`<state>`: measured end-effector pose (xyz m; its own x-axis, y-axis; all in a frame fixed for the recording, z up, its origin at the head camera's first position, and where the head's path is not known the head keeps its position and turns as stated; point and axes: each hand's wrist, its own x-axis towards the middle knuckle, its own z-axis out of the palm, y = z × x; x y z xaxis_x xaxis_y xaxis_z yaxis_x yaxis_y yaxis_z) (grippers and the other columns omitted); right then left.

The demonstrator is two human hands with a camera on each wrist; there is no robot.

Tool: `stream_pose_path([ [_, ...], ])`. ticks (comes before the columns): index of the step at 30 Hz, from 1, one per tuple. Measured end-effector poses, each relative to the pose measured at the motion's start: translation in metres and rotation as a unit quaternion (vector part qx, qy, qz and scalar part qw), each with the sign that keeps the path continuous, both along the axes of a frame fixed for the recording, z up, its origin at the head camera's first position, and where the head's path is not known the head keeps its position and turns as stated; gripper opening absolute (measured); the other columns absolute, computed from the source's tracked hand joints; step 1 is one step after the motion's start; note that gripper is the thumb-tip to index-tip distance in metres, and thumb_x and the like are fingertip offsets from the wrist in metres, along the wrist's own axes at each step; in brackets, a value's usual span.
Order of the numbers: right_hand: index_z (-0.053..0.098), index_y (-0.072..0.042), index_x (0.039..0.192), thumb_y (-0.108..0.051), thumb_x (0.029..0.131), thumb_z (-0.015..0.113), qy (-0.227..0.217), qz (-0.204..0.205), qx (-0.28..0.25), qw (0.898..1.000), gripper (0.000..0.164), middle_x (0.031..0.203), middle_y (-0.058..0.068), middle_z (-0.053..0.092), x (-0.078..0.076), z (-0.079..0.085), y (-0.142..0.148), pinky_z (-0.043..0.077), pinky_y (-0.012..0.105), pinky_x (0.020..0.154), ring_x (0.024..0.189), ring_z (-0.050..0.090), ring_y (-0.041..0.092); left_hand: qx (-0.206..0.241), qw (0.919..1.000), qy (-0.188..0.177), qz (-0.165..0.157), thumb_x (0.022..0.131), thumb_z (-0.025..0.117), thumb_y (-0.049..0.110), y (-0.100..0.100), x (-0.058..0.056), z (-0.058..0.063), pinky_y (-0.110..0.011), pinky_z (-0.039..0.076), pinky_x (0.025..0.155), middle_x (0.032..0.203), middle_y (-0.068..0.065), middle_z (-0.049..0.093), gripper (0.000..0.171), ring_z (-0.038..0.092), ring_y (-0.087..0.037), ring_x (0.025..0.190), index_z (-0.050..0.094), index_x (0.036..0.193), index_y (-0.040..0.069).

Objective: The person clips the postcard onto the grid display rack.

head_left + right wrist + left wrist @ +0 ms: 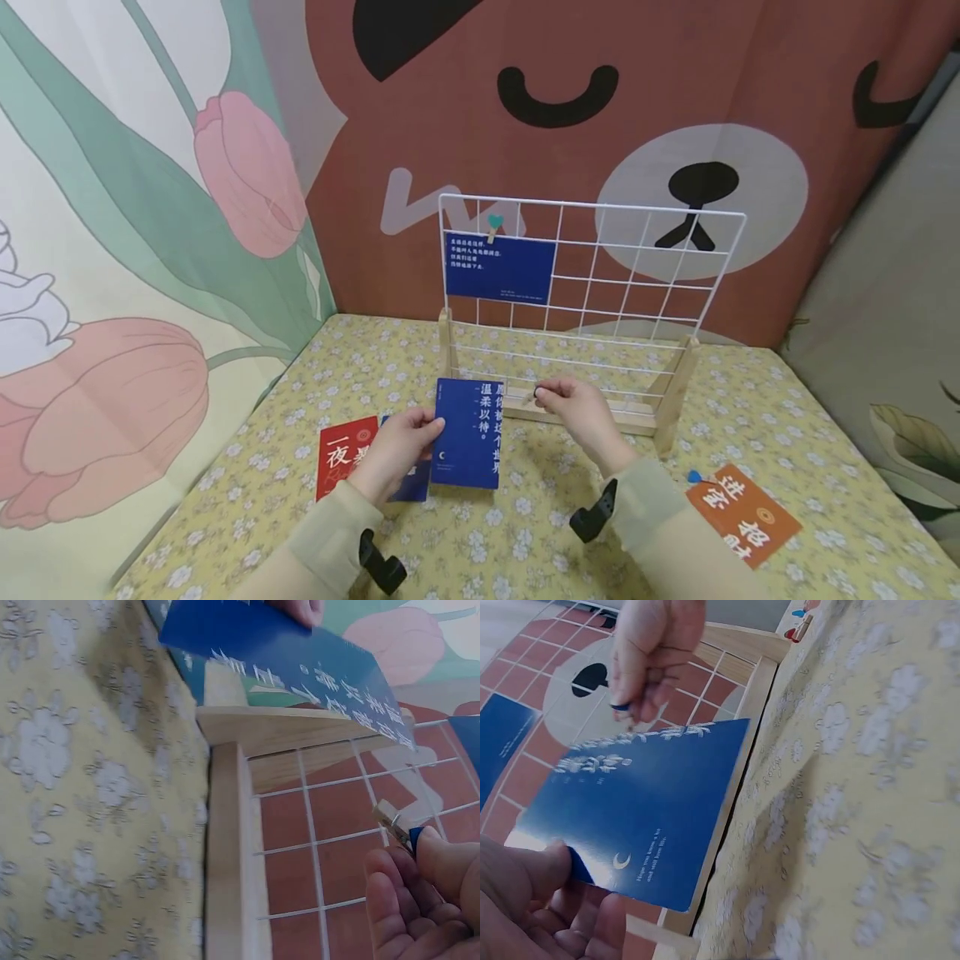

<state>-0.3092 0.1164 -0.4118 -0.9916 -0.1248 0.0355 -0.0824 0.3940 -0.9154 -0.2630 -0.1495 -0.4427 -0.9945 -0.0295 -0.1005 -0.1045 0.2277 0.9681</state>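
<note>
Fingers of the left hand [396,450] pinch a blue card [467,437], which stretches to their right, long axis upward; fingers of the right hand [583,410], just off the card's far edge, pinch a small clip [388,816]. Beyond both hands stands a wire grid [589,279].

held card [467,442]: before rack [678,392] | hung card [500,271]: rack upper L | 2 cards [339,467]: tbl [525,542] L | lone card [742,518]: tbl R
</note>
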Motion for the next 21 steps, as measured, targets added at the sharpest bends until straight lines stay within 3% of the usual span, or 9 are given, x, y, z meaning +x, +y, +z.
stream_pose_path([
  [8, 0.064, -0.016, 0.124, -0.033, 0.098, 0.057, 0.026, -0.003, 0.018, 0.999, 0.032, 0.116, 0.005, 0.066, -0.005, 0.024, 0.002, 0.043, 0.049, 0.098, 0.110, 0.059, 0.023, -0.001, 0.9985, 0.033, 0.044, 0.095, 0.062, 0.025, 0.022, -0.029, 0.005, -0.043, 0.046, 0.082, 0.100, -0.006, 0.063, 0.020, 0.055, -0.023, 0.093, 0.067, 0.100, 0.007],
  [13, 0.066, -0.017, 0.122, -0.033, 0.097, 0.058, 0.068, -0.019, 0.037, 0.997, 0.030, 0.115, 0.002, 0.066, -0.010, 0.040, -0.001, 0.046, 0.044, 0.091, 0.109, 0.059, 0.021, 0.005, 0.9973, 0.044, 0.058, 0.094, 0.064, 0.029, 0.031, -0.044, 0.009, -0.044, 0.043, 0.089, 0.109, -0.006, 0.063, 0.023, 0.055, -0.024, 0.105, 0.068, 0.103, 0.009],
  [21, 0.066, -0.021, 0.121, -0.035, 0.097, 0.057, 0.112, -0.016, 0.069, 0.991, 0.029, 0.116, -0.002, 0.065, -0.016, 0.061, -0.010, 0.048, 0.041, 0.084, 0.108, 0.059, 0.019, 0.001, 0.9938, 0.067, 0.089, 0.092, 0.067, 0.030, 0.040, -0.061, 0.015, -0.041, 0.046, 0.084, 0.106, -0.005, 0.065, 0.022, 0.058, -0.023, 0.103, 0.071, 0.103, 0.011],
])
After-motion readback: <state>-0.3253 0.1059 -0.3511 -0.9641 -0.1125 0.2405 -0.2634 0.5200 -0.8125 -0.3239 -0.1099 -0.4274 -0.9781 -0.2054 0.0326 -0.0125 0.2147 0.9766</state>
